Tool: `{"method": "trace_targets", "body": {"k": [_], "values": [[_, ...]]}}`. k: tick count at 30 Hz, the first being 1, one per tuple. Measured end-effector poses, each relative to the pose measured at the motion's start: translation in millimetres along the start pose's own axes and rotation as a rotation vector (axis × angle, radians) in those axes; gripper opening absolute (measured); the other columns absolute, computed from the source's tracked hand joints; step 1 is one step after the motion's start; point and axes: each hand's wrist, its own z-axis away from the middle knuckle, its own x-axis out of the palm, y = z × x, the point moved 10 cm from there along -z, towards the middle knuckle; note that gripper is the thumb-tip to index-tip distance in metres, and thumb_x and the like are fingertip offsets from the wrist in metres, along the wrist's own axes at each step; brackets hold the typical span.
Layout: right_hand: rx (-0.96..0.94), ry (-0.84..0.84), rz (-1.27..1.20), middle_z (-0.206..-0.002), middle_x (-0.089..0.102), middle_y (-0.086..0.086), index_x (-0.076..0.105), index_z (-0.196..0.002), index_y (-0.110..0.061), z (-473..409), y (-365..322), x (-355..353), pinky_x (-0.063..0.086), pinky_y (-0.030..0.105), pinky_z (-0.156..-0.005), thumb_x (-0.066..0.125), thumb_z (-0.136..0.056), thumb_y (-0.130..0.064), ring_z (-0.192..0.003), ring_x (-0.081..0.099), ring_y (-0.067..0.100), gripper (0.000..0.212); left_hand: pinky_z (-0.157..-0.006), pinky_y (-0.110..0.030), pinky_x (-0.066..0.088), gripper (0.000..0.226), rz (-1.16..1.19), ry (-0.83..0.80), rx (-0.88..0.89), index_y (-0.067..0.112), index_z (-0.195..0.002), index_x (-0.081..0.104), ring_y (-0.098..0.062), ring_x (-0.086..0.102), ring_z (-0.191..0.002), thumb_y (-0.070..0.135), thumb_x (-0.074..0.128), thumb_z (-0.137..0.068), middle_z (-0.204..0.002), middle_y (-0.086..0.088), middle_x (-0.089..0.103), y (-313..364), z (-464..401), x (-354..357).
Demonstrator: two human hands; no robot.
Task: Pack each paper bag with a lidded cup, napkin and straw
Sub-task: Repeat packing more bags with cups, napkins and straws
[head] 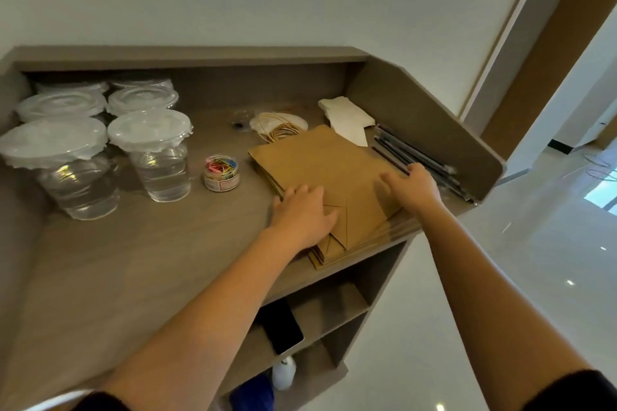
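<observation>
While both hands rest on the stack of paper bags (320,177) lying flat at the right edge of the tabletop (133,260), no bag is yet opened. The left hand (302,213) lies with fingers relaxed and spread on the stack's near left; the right hand (412,187) curls its fingers at the right edge, beside the straws (417,157). Napkins (347,120) sit just behind; lidded cups (150,157) stand well apart at left. Since the stack overhangs the edge, lifting one bag could drag others off, or nudge the straws.
</observation>
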Motion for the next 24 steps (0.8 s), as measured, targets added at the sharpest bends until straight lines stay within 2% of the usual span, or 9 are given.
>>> {"method": "trace_targets", "body": {"k": [4, 8, 10, 13, 16, 18, 20, 22, 24], "values": [[-0.022, -0.028, 0.098, -0.133, 0.045, 0.015, 0.037, -0.134, -0.008, -22, -2, -6, 0.043, 0.049, -0.097, 0.063, -0.083, -0.048, -0.122, 0.043, 0.033, 0.07, -0.107, -0.039, 0.032, 0.049, 0.158, 0.018, -0.029, 0.019, -0.136, 0.041, -0.025, 0.035, -0.129, 0.035, 0.05, -0.091, -0.136, -0.005, 0.043, 2, 2, -5], [-0.075, -0.153, 0.018, -0.093, 0.057, 0.011, 0.053, -0.096, -0.007, -21, 1, -4, 0.046, 0.032, -0.066, 0.066, -0.082, -0.044, -0.076, 0.054, 0.019, 0.041, -0.104, -0.037, 0.038, 0.055, 0.478, 0.175, -0.194, 0.02, -0.14, 0.039, -0.022, 0.04, -0.127, 0.025, 0.059, -0.089, -0.141, -0.005, 0.038, -19, 9, -17], [-0.093, -0.232, -0.118, -0.088, 0.059, 0.006, 0.057, -0.096, -0.007, -11, 1, -5, 0.047, 0.034, -0.073, 0.068, -0.082, -0.039, -0.079, 0.055, 0.018, 0.037, -0.1, -0.037, 0.041, 0.061, 0.584, 0.331, -0.353, 0.021, -0.14, 0.036, -0.024, 0.043, -0.125, 0.025, 0.063, -0.085, -0.141, -0.006, 0.037, -38, 26, -26], [-0.051, -0.458, -0.364, -0.093, 0.063, 0.006, 0.06, -0.098, -0.009, 16, 3, 9, 0.049, 0.031, -0.071, 0.068, -0.084, -0.025, -0.086, 0.061, 0.02, 0.023, -0.089, -0.032, 0.039, 0.07, 0.822, 0.419, -0.509, 0.018, -0.141, 0.031, -0.026, 0.047, -0.121, 0.023, 0.069, -0.083, -0.138, -0.006, 0.044, -55, 52, -20], [-0.083, -0.686, -0.55, -0.096, 0.063, 0.006, 0.055, -0.095, -0.014, 48, 2, 22, 0.049, 0.029, -0.068, 0.061, -0.087, -0.012, -0.085, 0.062, 0.018, 0.01, -0.094, -0.035, 0.038, 0.081, 0.909, 0.494, -0.602, 0.013, -0.146, 0.025, -0.028, 0.044, -0.127, 0.026, 0.072, -0.081, -0.143, -0.01, 0.041, -69, 82, -17], [-0.118, -0.876, -0.608, -0.102, 0.063, 0.006, 0.054, -0.101, -0.016, 71, 8, 33, 0.05, 0.032, -0.072, 0.062, -0.085, -0.012, -0.091, 0.063, 0.02, 0.019, -0.097, -0.038, 0.038, 0.086, 0.942, 0.516, -0.659, 0.013, -0.148, 0.02, -0.029, 0.04, -0.13, 0.03, 0.072, -0.081, -0.147, -0.009, 0.036, -76, 106, -11], [-0.158, -1.099, -0.559, -0.111, 0.065, 0.006, 0.054, -0.115, -0.018, 99, 20, 45, 0.053, 0.033, -0.075, 0.078, -0.07, -0.023, -0.099, 0.064, 0.021, 0.051, -0.086, -0.035, 0.041, 0.082, 1.07, 0.525, -0.704, 0.011, -0.146, 0.025, -0.028, 0.046, -0.124, 0.032, 0.071, -0.082, -0.139, -0.005, 0.043, -79, 131, -2], [-0.2, -1.281, -0.409, -0.118, 0.065, 0.005, 0.054, -0.122, -0.02, 125, 40, 56, 0.055, 0.036, -0.083, 0.091, -0.048, -0.036, -0.106, 0.064, 0.022, 0.084, -0.071, -0.03, 0.046, 0.056, 1.234, 0.525, -0.695, 0.009, -0.129, 0.047, -0.024, 0.06, -0.1, 0.029, 0.071, -0.083, -0.119, -0.003, 0.058, -81, 151, 5], [-0.23, -1.371, -0.271, -0.117, 0.065, 0.004, 0.055, -0.12, -0.019, 146, 57, 64, 0.055, 0.035, -0.084, 0.091, -0.042, -0.045, -0.103, 0.065, 0.021, 0.09, -0.062, -0.031, 0.047, 0.027, 1.333, 0.533, -0.654, 0.012, -0.11, 0.057, -0.019, 0.062, -0.083, 0.017, 0.068, -0.086, -0.103, -0.007, 0.065, -78, 171, 8]]}}
